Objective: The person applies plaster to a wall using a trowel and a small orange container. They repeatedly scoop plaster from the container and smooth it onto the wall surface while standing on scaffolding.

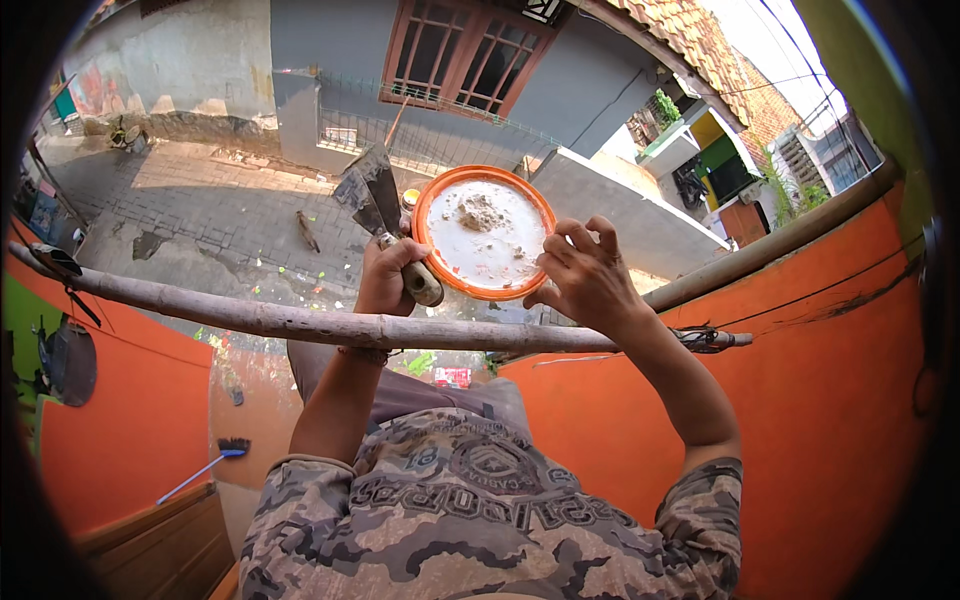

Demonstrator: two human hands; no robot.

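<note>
My left hand [388, 278] is closed round the handle of a wide putty knife [372, 200], its grey-smeared blade pointing up and away. The thumb of that hand also lies by the left rim of a round orange container [427, 190]. White liquid fills the container, and a lump of pale, crumbly powder [480, 212] sits in it. At the right rim, my right hand [588, 272] has its fingers bent and its thumb lower down, closed on the edge. How deep the container is cannot be seen from above.
A bamboo pole [280, 320] crosses in front of my body, below both hands. Orange walls [800, 400] stand on both sides. Far below lies a paved lane [215, 215], with a blue-handled broom [205, 472] nearer in. A grey house with a window [465, 55] stands opposite.
</note>
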